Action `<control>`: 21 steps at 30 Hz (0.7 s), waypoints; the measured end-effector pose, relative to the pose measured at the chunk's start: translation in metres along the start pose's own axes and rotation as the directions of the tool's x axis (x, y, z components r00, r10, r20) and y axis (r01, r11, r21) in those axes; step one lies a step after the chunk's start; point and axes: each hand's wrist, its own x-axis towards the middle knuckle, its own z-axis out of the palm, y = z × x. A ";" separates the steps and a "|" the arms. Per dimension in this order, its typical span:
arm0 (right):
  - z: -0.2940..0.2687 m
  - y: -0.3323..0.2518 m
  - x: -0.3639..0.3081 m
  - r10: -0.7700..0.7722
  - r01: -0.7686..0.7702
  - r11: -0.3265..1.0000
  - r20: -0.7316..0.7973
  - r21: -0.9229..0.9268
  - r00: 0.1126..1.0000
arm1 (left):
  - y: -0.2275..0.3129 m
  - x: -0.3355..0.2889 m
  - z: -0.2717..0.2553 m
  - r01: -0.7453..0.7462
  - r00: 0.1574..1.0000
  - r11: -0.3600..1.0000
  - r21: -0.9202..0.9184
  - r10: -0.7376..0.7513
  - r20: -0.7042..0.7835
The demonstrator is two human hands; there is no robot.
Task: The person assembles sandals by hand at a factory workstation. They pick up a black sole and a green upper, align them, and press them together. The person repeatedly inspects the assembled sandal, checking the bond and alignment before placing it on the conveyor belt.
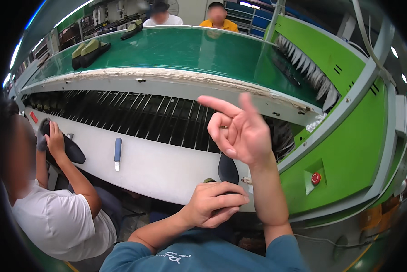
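In front of me my left hand point(217, 203) is closed around the near end of a black shoe point(228, 169). The shoe's toe points away from me toward the white table, and an olive-green piece shows beside my knuckles. Part of the shoe is hidden under my fingers. Above it, my right hand point(240, 131) is raised with the palm turned up; two fingers stretch out, the others curl, and nothing is in it. Farther left on the table lies a blue-handled knife point(118, 154) with a short pale blade.
A co-worker point(63, 208) at my left holds a dark shoe point(72, 147). Beyond the white table point(167, 167) runs a slatted rack point(153, 115), then a green conveyor point(176, 50) carrying shoes on olive lasts point(90, 52). A green machine point(344, 136) with a red button point(316, 178) stands right.
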 end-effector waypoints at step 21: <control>0.058 -0.039 0.001 -0.414 0.308 0.399 0.130 -0.864 0.901 | 0.010 -0.008 -0.001 -0.016 1.000 0.999 0.039 0.016 -0.002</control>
